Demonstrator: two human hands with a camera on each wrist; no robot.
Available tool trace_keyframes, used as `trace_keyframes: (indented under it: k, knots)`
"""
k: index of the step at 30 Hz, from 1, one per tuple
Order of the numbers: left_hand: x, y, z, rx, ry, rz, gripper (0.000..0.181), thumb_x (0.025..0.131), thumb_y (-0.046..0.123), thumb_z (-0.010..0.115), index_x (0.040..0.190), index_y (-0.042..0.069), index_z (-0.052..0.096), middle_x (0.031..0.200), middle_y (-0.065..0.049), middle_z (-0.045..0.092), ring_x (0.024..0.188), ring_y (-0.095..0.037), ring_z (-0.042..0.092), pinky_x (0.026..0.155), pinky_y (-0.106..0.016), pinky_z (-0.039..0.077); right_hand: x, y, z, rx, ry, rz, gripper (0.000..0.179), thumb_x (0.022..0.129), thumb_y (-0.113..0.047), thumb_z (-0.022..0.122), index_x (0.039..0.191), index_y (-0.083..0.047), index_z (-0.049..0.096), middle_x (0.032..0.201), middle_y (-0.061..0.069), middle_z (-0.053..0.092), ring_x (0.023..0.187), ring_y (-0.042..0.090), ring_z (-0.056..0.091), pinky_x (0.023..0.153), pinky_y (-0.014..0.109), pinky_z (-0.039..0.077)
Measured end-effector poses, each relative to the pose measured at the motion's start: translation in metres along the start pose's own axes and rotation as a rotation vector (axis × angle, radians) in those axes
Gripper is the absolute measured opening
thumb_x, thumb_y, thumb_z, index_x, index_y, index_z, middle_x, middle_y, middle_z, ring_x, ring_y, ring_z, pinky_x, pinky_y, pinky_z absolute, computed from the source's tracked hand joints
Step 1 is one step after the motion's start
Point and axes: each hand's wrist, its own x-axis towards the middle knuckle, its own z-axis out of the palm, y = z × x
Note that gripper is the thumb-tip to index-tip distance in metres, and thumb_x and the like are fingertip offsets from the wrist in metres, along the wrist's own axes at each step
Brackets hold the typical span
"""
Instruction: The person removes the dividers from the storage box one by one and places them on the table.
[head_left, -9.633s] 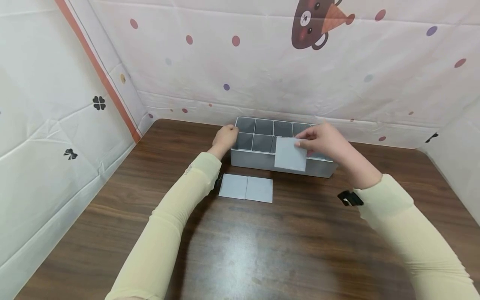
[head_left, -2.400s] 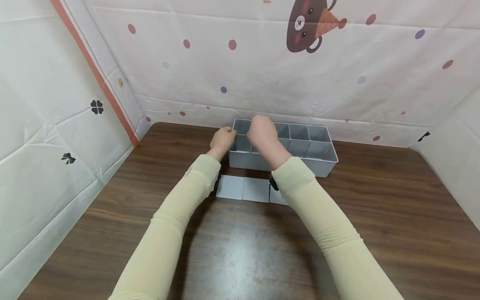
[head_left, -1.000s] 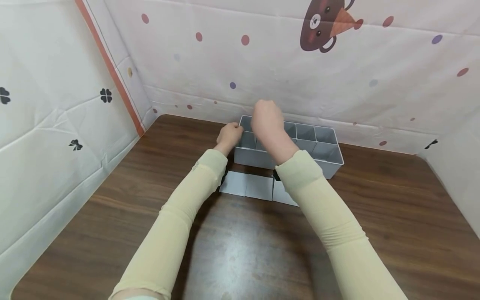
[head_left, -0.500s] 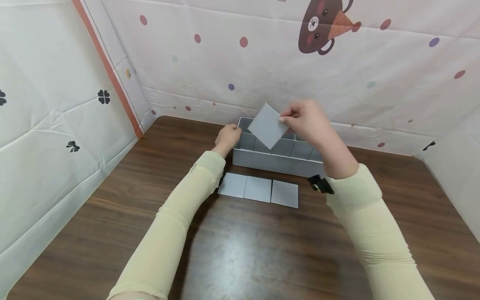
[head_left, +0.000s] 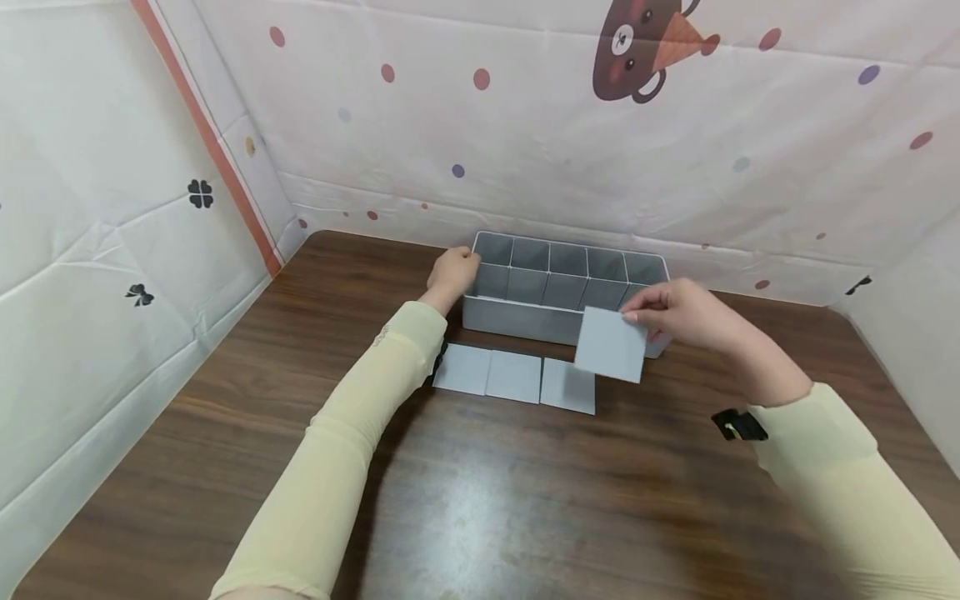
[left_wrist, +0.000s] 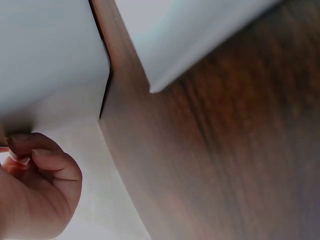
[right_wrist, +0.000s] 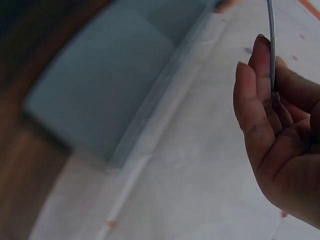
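A long grey divided box (head_left: 536, 321) stands at the back of the table, its upright partitions forming two rows of compartments. My left hand (head_left: 453, 271) grips its left end; in the left wrist view the curled fingers (left_wrist: 55, 165) are at the box's edge, the contact partly hidden. My right hand (head_left: 686, 312) pinches a thin square grey panel (head_left: 611, 343) by its upper right corner, in front of the box's right part. In the right wrist view that panel (right_wrist: 272, 50) is seen edge-on between thumb and fingers. Three like panels, left (head_left: 462, 368), middle (head_left: 513, 377) and right (head_left: 567, 386), lie in a row before the box.
The brown wooden table (head_left: 480, 492) stretches toward me and to both sides. Right behind the box hangs a white printed sheet (head_left: 360, 150), and another sheet (head_left: 97, 275) borders the left side.
A third panel has joined the row on the table. My right hand has come up out of the box with another panel and moved right and down toward me. The left hand keeps its place.
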Motion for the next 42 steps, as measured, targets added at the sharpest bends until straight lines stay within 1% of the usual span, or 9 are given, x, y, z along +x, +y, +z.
trace_keyframes:
  k: [5,9,12,15,24,28,36,40,42]
  knots:
    - [0.000,0.000,0.001,0.002,0.001,0.005,0.038,0.108,0.029,0.038,0.072,0.017,0.039,0.065,0.000,0.042,0.060,-0.016,0.039,0.056,-0.028,0.028,-0.009,0.036,0.021,0.014,-0.071,0.020,0.022,0.103,-0.011,0.060,0.113,0.006,0.070,0.097,0.013,0.072,0.077,0.011,0.063,0.066,0.031,0.060]
    - [0.000,0.001,0.000,0.002,-0.003,0.014,0.038,0.108,0.029,0.037,0.072,0.017,0.039,0.067,0.000,0.042,0.061,-0.017,0.039,0.057,-0.028,0.028,-0.013,0.060,0.034,0.030,-0.123,0.081,0.022,0.104,-0.010,0.057,0.110,0.008,0.068,0.093,0.012,0.068,0.078,0.012,0.062,0.068,0.034,0.059]
    - [0.000,0.002,-0.002,0.004,-0.004,0.018,0.037,0.108,0.030,0.037,0.073,0.017,0.039,0.068,0.000,0.042,0.063,-0.017,0.039,0.059,-0.028,0.029,-0.011,0.073,0.040,0.043,-0.131,0.129,0.024,0.104,-0.009,0.055,0.110,0.011,0.067,0.094,0.014,0.068,0.082,0.014,0.062,0.070,0.036,0.060]
    - [0.001,0.001,-0.002,0.001,0.001,0.019,0.037,0.108,0.030,0.036,0.073,0.017,0.039,0.068,-0.001,0.041,0.063,-0.017,0.038,0.059,-0.028,0.028,-0.007,0.081,0.045,0.050,-0.110,0.155,0.025,0.105,-0.010,0.055,0.111,0.012,0.067,0.096,0.017,0.068,0.083,0.015,0.062,0.071,0.038,0.061]
    - [0.004,-0.002,0.001,-0.010,-0.001,0.014,0.038,0.109,0.030,0.037,0.073,0.017,0.040,0.067,0.000,0.040,0.063,-0.017,0.038,0.059,-0.028,0.028,0.003,0.084,0.058,0.027,-0.021,0.187,0.026,0.102,-0.015,0.061,0.111,0.007,0.072,0.104,0.021,0.072,0.075,0.013,0.062,0.063,0.032,0.058]
    - [0.004,-0.002,0.002,-0.005,-0.001,0.010,0.038,0.109,0.030,0.037,0.073,0.016,0.039,0.067,-0.001,0.040,0.063,-0.017,0.038,0.059,-0.029,0.028,0.005,0.082,0.060,0.012,-0.026,0.191,0.026,0.102,-0.016,0.062,0.112,0.005,0.073,0.108,0.022,0.072,0.070,0.013,0.061,0.061,0.031,0.057]
    - [0.003,0.001,0.002,0.003,-0.003,0.019,0.039,0.109,0.031,0.036,0.073,0.016,0.039,0.069,-0.001,0.041,0.063,-0.017,0.038,0.059,-0.029,0.028,0.009,0.077,0.059,-0.001,-0.045,0.211,0.027,0.101,-0.017,0.064,0.112,0.005,0.074,0.094,0.017,0.072,0.061,0.013,0.061,0.059,0.032,0.059]
    - [0.002,0.000,0.000,0.012,-0.003,0.020,0.038,0.109,0.030,0.036,0.074,0.016,0.039,0.069,-0.001,0.040,0.064,-0.018,0.037,0.059,-0.029,0.028,0.010,0.074,0.060,0.005,-0.055,0.206,0.027,0.101,-0.016,0.064,0.113,0.006,0.073,0.087,0.014,0.069,0.058,0.012,0.062,0.059,0.033,0.059]
    - [0.001,-0.001,-0.001,0.017,-0.004,0.015,0.037,0.109,0.030,0.036,0.075,0.016,0.039,0.070,-0.001,0.040,0.065,-0.018,0.038,0.059,-0.029,0.028,0.011,0.072,0.061,0.012,-0.061,0.198,0.026,0.101,-0.014,0.063,0.113,0.007,0.072,0.088,0.015,0.069,0.061,0.012,0.063,0.060,0.033,0.060]
